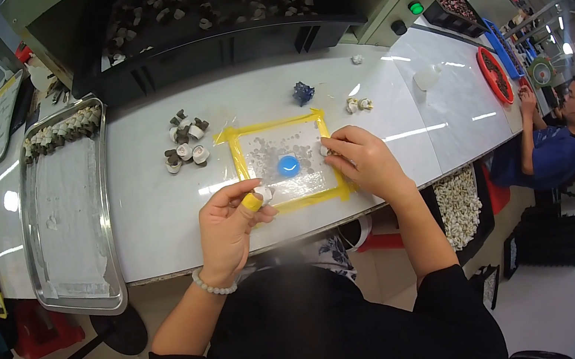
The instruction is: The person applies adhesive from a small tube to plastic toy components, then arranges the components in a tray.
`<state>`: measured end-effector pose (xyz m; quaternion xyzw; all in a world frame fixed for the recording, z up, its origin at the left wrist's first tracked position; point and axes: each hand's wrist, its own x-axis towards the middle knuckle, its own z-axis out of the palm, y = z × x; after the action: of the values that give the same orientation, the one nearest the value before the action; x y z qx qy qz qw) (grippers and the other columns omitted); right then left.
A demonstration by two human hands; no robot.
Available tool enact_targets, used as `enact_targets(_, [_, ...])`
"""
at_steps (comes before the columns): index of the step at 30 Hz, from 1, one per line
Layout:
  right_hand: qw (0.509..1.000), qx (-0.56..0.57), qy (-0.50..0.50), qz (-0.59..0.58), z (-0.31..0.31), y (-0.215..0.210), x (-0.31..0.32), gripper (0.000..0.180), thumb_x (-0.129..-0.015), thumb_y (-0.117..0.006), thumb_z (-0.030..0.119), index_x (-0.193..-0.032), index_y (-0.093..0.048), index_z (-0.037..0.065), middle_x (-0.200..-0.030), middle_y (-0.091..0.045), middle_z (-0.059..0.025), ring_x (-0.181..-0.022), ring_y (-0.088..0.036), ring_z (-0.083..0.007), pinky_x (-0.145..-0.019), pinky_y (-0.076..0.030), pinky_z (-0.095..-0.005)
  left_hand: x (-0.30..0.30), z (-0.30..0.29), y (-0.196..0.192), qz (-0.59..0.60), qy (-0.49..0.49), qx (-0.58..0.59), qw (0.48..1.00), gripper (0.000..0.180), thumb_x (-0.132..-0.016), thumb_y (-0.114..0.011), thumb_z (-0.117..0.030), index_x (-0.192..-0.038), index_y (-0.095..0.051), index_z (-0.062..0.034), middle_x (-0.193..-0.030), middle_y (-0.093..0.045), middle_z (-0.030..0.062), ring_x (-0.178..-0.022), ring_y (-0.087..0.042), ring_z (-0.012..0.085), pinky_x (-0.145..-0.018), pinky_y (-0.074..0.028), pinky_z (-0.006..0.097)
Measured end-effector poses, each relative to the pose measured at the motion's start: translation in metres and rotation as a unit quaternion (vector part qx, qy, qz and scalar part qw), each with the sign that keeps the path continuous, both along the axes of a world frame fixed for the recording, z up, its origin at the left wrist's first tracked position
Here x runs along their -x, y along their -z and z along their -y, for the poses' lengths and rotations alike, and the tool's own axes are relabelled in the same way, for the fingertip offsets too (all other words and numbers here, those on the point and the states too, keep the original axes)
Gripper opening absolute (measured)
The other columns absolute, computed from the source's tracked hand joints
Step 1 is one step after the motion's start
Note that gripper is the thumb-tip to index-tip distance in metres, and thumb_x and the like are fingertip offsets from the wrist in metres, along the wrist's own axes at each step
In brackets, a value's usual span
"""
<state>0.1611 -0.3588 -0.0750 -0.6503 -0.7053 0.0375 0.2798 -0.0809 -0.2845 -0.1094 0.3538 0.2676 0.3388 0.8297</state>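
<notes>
My left hand [225, 223], with a yellow cover on its thumb, pinches a small white piece [264, 195] over the lower left of a taped square. My right hand [369, 163] is closed at the square's right edge, its fingertips on a tiny whitish piece [326, 149], mostly hidden. Yellow tape [238, 159] frames the square, whose surface carries grey smudges. Between my hands lies a round blue object [288, 166]. A cluster of small white-and-dark parts [184, 151] is left of the square. Beyond the tape sit a dark blue, jagged lump [303, 93] and several whitish parts [358, 104].
A metal tray [34, 242] at left carries a row of similar parts. Across the back, a black tray [207, 53] of parts sits inside a machine with red and green lights [416, 8]. A bin of white pieces [459, 206] stands below right. A co-worker [549, 145] sits farther right.
</notes>
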Motion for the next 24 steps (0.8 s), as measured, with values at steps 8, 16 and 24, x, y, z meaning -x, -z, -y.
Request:
enact_targets(8, [0.995,0.044,0.003,-0.093,-0.008,-0.005,0.015,0.023,-0.074,-0.065,0.002,-0.097,-0.066,0.001,-0.088,-0.060,-0.0098,-0.070,-0.061,-0.0212,-0.063,-0.050,-0.0285,-0.003,0.004,-0.002,0.026,-0.010,-0.005,1.000,0.029,-0.087,-0.058,-0.001,-0.115,-0.052,0.0046,-0.094,-0.062,0.0140,-0.085,-0.065,0.0213,-0.076,-0.054,0.027])
enact_targets(16, [0.995,0.076,-0.070,-0.015,-0.030,-0.013,0.032,0.022,-0.073,-0.066,0.004,-0.095,-0.066,0.001,-0.085,-0.060,-0.0093,-0.069,-0.061,-0.0228,-0.063,-0.051,-0.0300,-0.002,0.001,0.004,0.047,0.001,-0.010,0.999,0.025,-0.085,-0.058,0.002,-0.109,-0.052,0.0040,-0.089,-0.062,0.0130,-0.083,-0.065,0.0215,-0.076,-0.053,0.028])
enact_targets(24, [0.992,0.102,-0.064,-0.028,-0.032,-0.018,0.033,0.022,-0.075,-0.065,0.004,-0.096,-0.067,0.002,-0.084,-0.060,-0.0085,-0.071,-0.060,-0.0213,-0.064,-0.050,-0.0292,-0.004,0.002,0.002,0.068,-0.013,-0.003,0.998,0.021,-0.085,-0.058,0.002,-0.105,-0.052,0.0030,-0.093,-0.062,0.0138,-0.083,-0.065,0.0226,-0.075,-0.054,0.029])
